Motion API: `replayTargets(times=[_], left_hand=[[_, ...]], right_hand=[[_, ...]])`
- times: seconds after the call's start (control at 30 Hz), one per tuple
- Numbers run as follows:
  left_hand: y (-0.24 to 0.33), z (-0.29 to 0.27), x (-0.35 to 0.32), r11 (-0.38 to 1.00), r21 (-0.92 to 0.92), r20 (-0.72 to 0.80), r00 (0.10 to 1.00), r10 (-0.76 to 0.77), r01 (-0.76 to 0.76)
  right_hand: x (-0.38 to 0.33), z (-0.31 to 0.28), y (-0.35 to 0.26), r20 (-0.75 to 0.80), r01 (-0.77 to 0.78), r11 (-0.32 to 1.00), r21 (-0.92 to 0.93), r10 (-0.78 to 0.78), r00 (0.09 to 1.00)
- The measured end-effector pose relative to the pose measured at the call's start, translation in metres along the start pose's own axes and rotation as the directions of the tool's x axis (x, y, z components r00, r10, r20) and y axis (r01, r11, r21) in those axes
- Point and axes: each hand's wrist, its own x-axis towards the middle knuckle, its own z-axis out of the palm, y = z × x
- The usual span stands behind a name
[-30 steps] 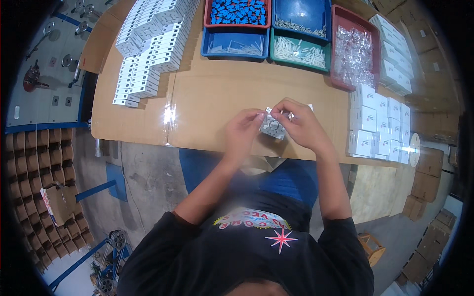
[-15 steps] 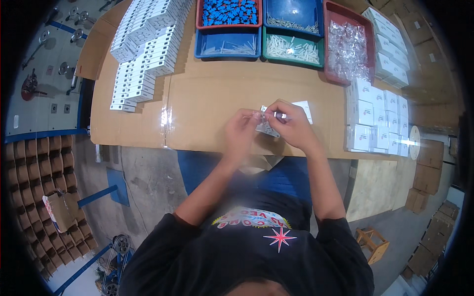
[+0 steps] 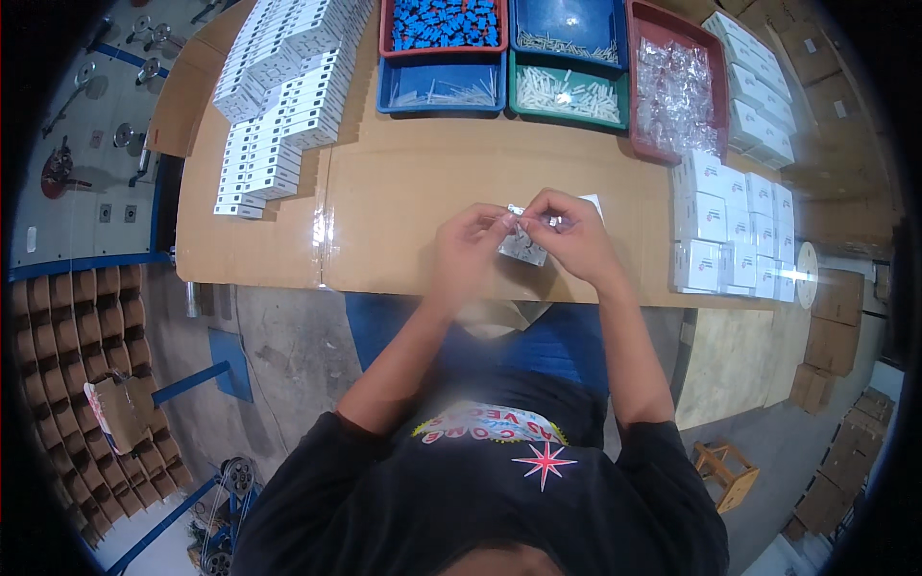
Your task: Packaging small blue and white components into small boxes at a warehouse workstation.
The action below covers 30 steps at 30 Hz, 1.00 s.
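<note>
My left hand (image 3: 469,252) and my right hand (image 3: 574,242) meet over the cardboard-covered table, fingertips pinched close together. What they pinch is too small to make out. Right below the fingertips is a small white printed box or card (image 3: 523,250) with grey marks; the fingers cover its upper part. A tiny shiny piece (image 3: 554,222) shows at the curled fingers of my right hand. Behind that hand lies a flat white piece (image 3: 594,203), mostly covered by it.
Stacked white boxes stand at the left (image 3: 288,115) and right (image 3: 725,221). Along the back are a red tray of blue pieces (image 3: 384,43), blue trays (image 3: 384,96) of thin pieces, a green tray (image 3: 523,114) of white plugs and a red tray (image 3: 642,144) of clear bags.
My fingers have shifted slightly around the small pieces, and my left thumb has moved a little to the right. The trays and stacks have stayed in place.
</note>
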Motion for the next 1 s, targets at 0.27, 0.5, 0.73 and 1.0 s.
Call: replayTargets(times=[0.27,0.5,0.73,1.0], left_hand=[[0.006,0.002,0.003,1.000,-0.018,0.011,1.000,0.006,-0.006],[0.001,0.006,0.008,0.986,0.142,-0.072,0.992,0.100,-0.089],[-0.003,0.010,0.011,0.972,0.199,-0.044,0.990,0.134,-0.122],[-0.011,0.003,0.026,0.936,0.332,-0.095,0.983,0.157,-0.118]], right_hand=[[0.001,-0.005,0.000,-0.032,0.001,0.998,-0.063,-0.003,0.999],[0.004,-0.002,-0.006,-0.036,0.007,0.989,-0.147,-0.013,0.999],[0.008,0.000,-0.005,-0.023,-0.045,0.996,-0.080,0.043,0.999],[0.010,0.004,0.009,-0.089,0.008,0.991,-0.132,-0.020,0.996]])
